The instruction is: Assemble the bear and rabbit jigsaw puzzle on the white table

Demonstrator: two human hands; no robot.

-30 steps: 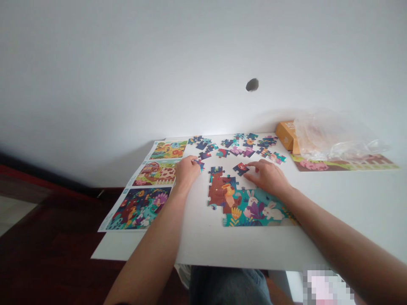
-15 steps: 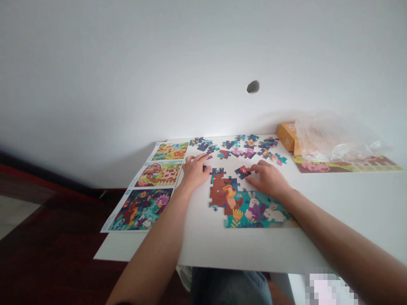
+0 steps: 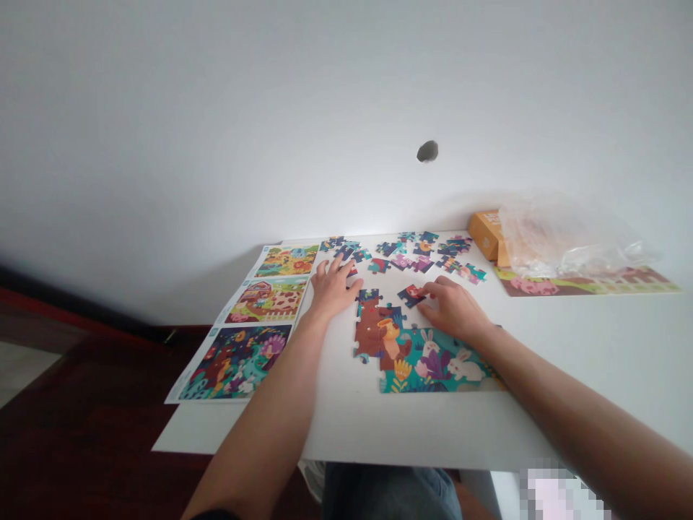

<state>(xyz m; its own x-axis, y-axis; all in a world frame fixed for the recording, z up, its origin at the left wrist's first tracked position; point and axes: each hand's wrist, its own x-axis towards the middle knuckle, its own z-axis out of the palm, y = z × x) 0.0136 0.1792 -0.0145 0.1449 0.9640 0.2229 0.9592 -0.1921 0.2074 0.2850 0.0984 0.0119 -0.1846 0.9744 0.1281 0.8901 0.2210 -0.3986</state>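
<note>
My right hand (image 3: 452, 307) pinches a dark blue and red puzzle piece (image 3: 411, 294) just above the joined puzzle (image 3: 398, 347), which shows a brown bear and white rabbits. Left of it, my left hand (image 3: 331, 289) has its fingers spread over the table, with a reddish piece partly hidden beside its fingertips. Loose pieces (image 3: 403, 261) lie scattered behind both hands. A red and teal piece (image 3: 380, 265) rests between the hands and that scatter.
A sheet with three printed pictures (image 3: 271, 300) lies at the left of the white table (image 3: 346, 426). At the right back are an orange box (image 3: 487, 235), a clear plastic bag (image 3: 568, 235) and a farm picture strip (image 3: 585, 284). A wall stands behind.
My left hand has shifted slightly away from me and its fingers have spread more. The right hand still grips the same piece in nearly the same spot. The view has tilted slightly.
</note>
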